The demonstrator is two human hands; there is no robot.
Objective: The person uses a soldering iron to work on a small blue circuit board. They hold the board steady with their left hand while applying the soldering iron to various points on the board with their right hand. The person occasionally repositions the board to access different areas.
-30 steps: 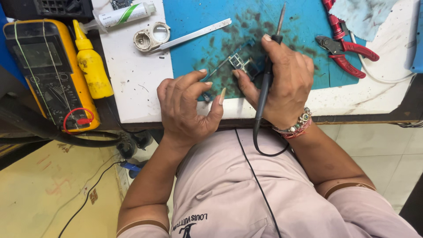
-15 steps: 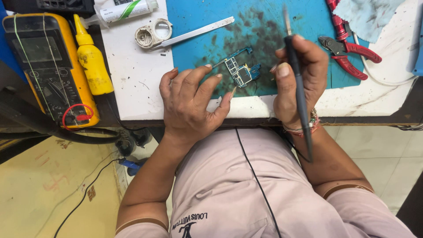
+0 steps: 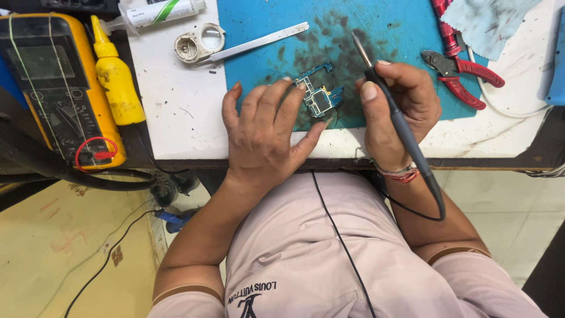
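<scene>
the right hand [image 3: 397,115] has tipped the soldering iron [image 3: 394,112] since the earlier frame, so its thin tip now leans toward the upper left instead of pointing straight up. the fingers are closed around the dark handle, and its black cord hangs down over the pink shirt.

the left hand [image 3: 265,132] lies flat near the middle of the frame, fingers spread, and its fingertips press on the small blue circuit board [image 3: 321,97]. the board sits on the blue mat [image 3: 400,29], between the two hands, with the iron's tip lifted well clear of it.

red pliers [image 3: 462,73] lie at the upper right. a yellow bottle [image 3: 115,73] and a yellow meter [image 3: 50,82] stand at the upper left. metal tweezers [image 3: 259,42] lie near the top.
</scene>
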